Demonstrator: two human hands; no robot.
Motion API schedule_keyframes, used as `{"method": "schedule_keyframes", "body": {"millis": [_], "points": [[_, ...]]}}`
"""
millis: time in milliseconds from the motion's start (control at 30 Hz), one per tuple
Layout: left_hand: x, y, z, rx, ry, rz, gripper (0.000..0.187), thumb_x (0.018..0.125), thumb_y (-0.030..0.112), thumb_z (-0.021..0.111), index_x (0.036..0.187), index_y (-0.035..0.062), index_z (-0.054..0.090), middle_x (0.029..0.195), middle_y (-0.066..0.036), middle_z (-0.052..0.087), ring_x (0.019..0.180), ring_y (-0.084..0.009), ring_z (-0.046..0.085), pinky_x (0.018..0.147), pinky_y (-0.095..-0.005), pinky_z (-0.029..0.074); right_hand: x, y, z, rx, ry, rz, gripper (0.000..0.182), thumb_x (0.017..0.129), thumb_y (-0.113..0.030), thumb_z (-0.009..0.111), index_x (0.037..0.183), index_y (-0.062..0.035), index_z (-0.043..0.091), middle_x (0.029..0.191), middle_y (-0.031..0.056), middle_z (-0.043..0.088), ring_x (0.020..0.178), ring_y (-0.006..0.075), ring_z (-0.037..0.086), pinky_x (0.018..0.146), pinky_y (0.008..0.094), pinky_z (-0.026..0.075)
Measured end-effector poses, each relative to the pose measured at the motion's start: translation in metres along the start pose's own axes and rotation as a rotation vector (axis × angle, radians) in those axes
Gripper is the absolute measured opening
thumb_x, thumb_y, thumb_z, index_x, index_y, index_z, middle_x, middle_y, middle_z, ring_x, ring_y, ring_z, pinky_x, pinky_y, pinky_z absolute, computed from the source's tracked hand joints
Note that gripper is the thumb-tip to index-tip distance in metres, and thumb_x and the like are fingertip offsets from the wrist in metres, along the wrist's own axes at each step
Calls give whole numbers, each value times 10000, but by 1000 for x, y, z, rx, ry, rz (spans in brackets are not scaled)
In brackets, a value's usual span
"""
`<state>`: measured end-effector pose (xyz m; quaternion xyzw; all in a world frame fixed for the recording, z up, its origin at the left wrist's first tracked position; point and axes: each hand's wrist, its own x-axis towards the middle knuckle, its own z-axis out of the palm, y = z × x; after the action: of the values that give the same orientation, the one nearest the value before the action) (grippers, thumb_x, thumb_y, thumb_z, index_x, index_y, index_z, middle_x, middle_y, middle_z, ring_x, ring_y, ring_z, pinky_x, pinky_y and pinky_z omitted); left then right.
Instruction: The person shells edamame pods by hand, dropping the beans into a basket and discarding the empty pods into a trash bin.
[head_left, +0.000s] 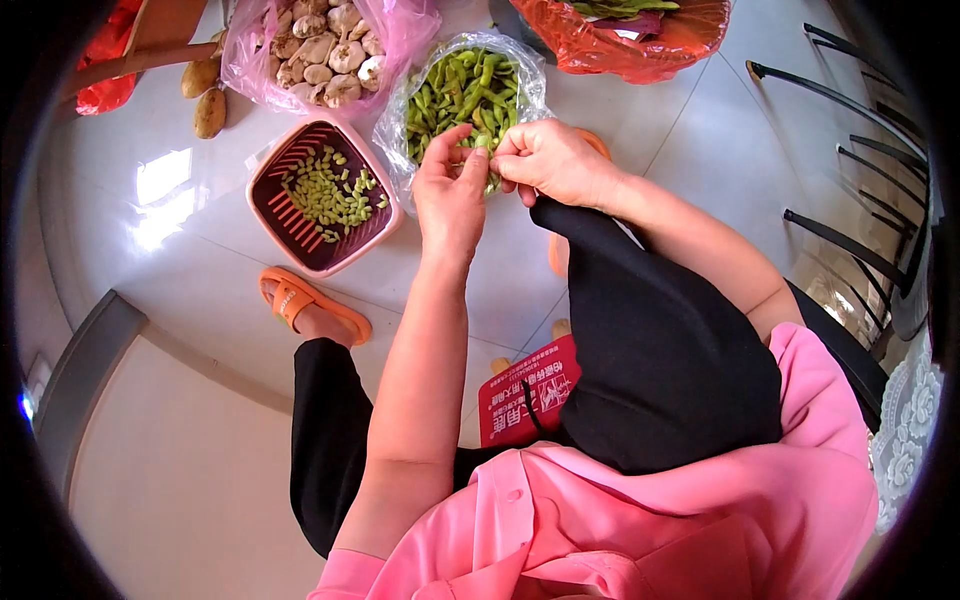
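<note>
Over the clear bag of pods [462, 92], left hand [449, 192] and right hand [552, 160] pinch one green pod [481, 143] — shelling, seemingly — beans next need dropping into the pink basket [322, 195].

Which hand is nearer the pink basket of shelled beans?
Left. The left hand is just right of the pink basket, over the edge of the clear bag of pods. The right hand sits beyond it, farther from the basket; both pinch one green pod.

One head-worn camera looks steeply down, close over the lap and tiled floor [640, 150].
</note>
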<state>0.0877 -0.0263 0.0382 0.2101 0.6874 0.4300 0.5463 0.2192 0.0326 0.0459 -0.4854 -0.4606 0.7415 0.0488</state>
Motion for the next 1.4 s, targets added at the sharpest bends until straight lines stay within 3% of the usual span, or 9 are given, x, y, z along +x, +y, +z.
{"method": "schedule_keyframes", "body": {"millis": [200, 267, 500, 633, 700, 900, 1200, 1300, 1400], "points": [[-5, 3, 6, -6, -70, -36, 196, 928, 111, 444, 1041, 10, 568, 849, -35, 580, 727, -112, 533, 662, -246, 442, 0, 2, 6, -230, 43, -164, 181, 844, -155, 575, 742, -7, 563, 647, 52, 587, 545, 118, 539, 502, 282, 434], [-6, 6, 8, -626, -22, -372, 228, 944, 90, 387, 1105, 3, 522, 953, -77, 592, 781, -150, 556, 719, -276, 459, 0, 4, 9, -344, 72, -282, 182, 865, -152, 576, 755, -11, 540, 652, 38, 572, 552, 100, 504, 506, 266, 413], [-6, 0, 2, -1023, -269, -520, 312, 961, 174, 311, 1151, -18, 468, 1203, -165, 523, 1043, -260, 528, 913, -364, 441, -9, -14, 20, -187, -89, -196, 108, 817, -74, 543, 738, -3, 522, 622, 36, 535, 570, 108, 519, 521, 279, 430], [-12, 3, 9, -1107, -297, -408, 301, 966, 208, 336, 1117, 0, 491, 1227, -171, 513, 1117, -280, 497, 984, -385, 392, -7, -9, 19, -61, -164, -47, 102, 806, -67, 546, 733, -4, 512, 625, 25, 529, 583, 105, 534, 525, 280, 434], [-12, 3, 13, -1081, -190, -311, 288, 967, 239, 359, 1086, 26, 512, 1243, -167, 505, 1179, -298, 455, 1038, -410, 336, -2, -1, 24, -260, 19, -281, 145, 738, -125, 568, 722, 15, 533, 668, 139, 598, 609, 264, 595, 592, 371, 474], [-5, -4, 12, -1259, -279, -255, 351, 965, 282, 387, 1155, 9, 499, 1280, -127, 480, 1212, -272, 413, 1038, -392, 328, -5, -10, 20, -455, 101, -383, 168, 749, -142, 558, 796, 0, 481, 703, 188, 592, 713, 363, 592, 625, 442, 464], [-7, 3, 14, -1102, -254, -335, 400, 973, 264, 363, 1251, -16, 428, 1322, -113, 430, 1212, -239, 402, 1055, -382, 299, -5, -2, 10, -522, 201, -446, 157, 759, -99, 568, 848, 6, 494, 704, 159, 592, 638, 301, 600, 568, 374, 455], [-8, -3, 17, -1135, -254, -340, 330, 971, 252, 360, 1150, 3, 482, 1319, -132, 434, 1226, -262, 391, 1069, -407, 282, -6, -3, 9, -497, 139, -322, 191, 744, -158, 547, 847, 0, 517, 757, 197, 597, 745, 369, 595, 653, 452, 467], [-7, -5, 16, -1210, -260, -345, 319, 969, 250, 361, 1110, 2, 503, 1315, -143, 437, 1242, -263, 377, 1075, -416, 274, -4, -2, 13, -526, 204, -404, 177, 765, -139, 567, 834, 14, 510, 700, 170, 596, 652, 318, 606, 585, 381, 462]]}}
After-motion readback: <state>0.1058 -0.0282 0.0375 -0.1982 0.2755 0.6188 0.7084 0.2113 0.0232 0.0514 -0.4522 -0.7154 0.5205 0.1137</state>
